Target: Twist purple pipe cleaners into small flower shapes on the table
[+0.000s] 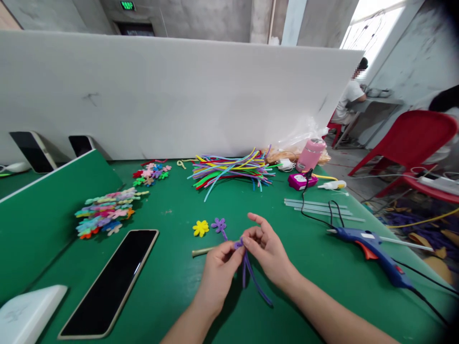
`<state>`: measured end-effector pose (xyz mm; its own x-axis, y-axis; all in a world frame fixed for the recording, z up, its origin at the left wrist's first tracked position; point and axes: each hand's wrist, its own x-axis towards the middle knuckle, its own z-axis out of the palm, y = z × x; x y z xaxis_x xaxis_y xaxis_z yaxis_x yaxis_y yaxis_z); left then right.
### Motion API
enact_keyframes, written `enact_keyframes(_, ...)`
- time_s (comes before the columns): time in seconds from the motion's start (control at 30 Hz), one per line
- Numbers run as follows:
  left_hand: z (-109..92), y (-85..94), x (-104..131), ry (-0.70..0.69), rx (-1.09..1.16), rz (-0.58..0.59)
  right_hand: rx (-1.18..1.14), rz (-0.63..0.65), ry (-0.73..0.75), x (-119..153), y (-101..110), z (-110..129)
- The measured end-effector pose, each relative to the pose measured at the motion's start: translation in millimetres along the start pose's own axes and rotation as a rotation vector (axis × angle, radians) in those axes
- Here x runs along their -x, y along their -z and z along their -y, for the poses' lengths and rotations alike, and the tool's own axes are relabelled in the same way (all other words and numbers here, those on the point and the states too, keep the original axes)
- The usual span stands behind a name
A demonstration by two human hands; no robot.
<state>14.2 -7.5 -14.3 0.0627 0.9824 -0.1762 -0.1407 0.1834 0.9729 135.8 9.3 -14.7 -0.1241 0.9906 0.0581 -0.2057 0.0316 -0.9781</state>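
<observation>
Holding the purple fuzzy wire (257,278) just above the green desk (172,291), with a small loop on top and loose ends hanging down, near the purple flower (218,225) and the yellow flower (201,228). Could perhaps slip or open at the loop, because of being pinched only by fingertips; might also bend unevenly, from stronger pulling at one side, or tangle at the loose ends. Closed narrowly on the wire with left hand (219,267) and right hand (269,252), thumbs almost meeting, one right finger lifted away, both forearms reaching inward from the near side.
</observation>
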Motion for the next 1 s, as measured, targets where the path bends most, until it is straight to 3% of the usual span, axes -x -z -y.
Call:
enact_keyframes(0.13,0,2.5,-2,0.044,0.103,-0.006,-0.066,0.012,-0.001,-2,3,3)
enact_keyframes(0.33,-5,0.1,-1,0.073,0.103,0.067,0.036,0.028,-0.006,-2,4,1)
enact_keyframes(0.5,-12,2.9,-3,0.007,0.033,-0.004,0.038,-0.02,-0.003,-6,7,2)
enact_keyframes(0.77,-9,7.5,-5,0.026,0.091,-0.004,0.16,0.064,-0.047,-2,6,7)
enact_keyframes(1.0,-18,7.3,-4,-0.048,-0.07,0.005,-0.005,0.124,-0.106,-6,9,11)
